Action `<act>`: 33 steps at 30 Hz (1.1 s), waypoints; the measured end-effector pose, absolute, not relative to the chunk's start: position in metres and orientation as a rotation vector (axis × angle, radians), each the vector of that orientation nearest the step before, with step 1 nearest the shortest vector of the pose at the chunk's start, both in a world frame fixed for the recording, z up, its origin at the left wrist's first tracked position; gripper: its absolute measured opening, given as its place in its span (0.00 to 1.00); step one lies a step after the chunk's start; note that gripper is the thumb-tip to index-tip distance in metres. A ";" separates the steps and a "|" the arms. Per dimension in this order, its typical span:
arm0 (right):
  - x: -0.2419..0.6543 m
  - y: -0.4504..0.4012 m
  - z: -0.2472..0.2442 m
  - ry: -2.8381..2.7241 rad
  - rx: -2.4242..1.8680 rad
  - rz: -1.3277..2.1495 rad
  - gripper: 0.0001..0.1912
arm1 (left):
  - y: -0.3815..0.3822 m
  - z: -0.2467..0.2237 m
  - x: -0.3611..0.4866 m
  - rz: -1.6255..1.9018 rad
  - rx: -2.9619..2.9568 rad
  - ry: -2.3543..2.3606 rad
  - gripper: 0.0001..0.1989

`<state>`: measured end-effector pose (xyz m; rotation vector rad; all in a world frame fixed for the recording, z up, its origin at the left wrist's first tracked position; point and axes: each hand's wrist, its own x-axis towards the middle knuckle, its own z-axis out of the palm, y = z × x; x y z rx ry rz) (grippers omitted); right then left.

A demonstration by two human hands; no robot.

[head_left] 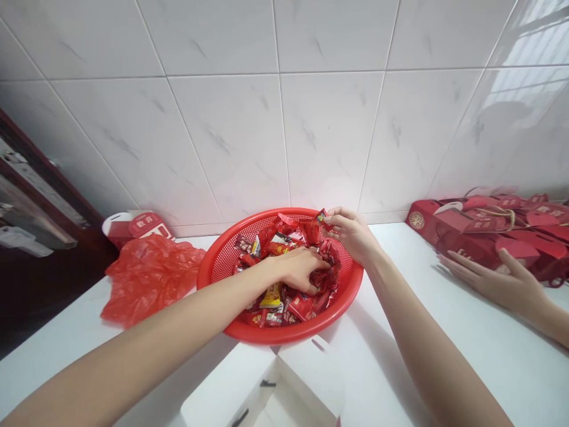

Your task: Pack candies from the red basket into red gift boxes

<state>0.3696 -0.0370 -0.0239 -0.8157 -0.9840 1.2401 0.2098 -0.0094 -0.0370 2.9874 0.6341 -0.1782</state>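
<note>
A red perforated plastic basket (222, 255) holds many wrapped candies (302, 305), mostly red, with a few yellow and white wrappers. My left hand (304, 267) reaches down into the pile from the left, its thumb and fingers apart and touching red wrappers; its fingertips are partly hidden. At the basket's back right rim, my right hand (349, 228) pinches a small dark red wrapped candy (322, 216) between thumb and fingers. In front of the basket stands an open white box (231, 385), its flaps spread and the visible part of its inside bare.
A crumpled red plastic bag (151, 276) lies left of the basket, before a red-and-white carton (146, 225). Several red gift boxes (471, 228) stand at right, with another person's hand (507, 284) beside them. A tiled wall (329, 130) backs the white table (391, 332).
</note>
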 end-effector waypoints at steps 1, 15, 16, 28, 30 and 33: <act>0.370 -0.037 -0.024 -0.983 -0.818 1.239 0.12 | -0.010 -0.038 0.211 -0.242 2.988 0.673 0.32; 0.371 -0.035 -0.025 -0.960 -0.813 1.239 0.12 | 0.005 -0.023 0.201 0.052 2.794 1.005 0.17; 0.371 -0.035 -0.025 -0.959 -0.817 1.242 0.12 | 0.006 -0.022 0.199 0.073 2.807 1.060 0.19; 0.370 -0.035 -0.024 -0.982 -0.835 1.237 0.12 | 0.005 -0.027 0.200 0.346 3.042 0.672 0.13; 0.370 -0.035 -0.024 -0.981 -0.837 1.238 0.12 | 0.000 -0.031 0.204 0.205 3.004 0.538 0.11; 0.370 -0.035 -0.024 -0.968 -0.850 1.240 0.12 | -0.008 -0.036 0.210 -0.112 2.981 0.461 0.06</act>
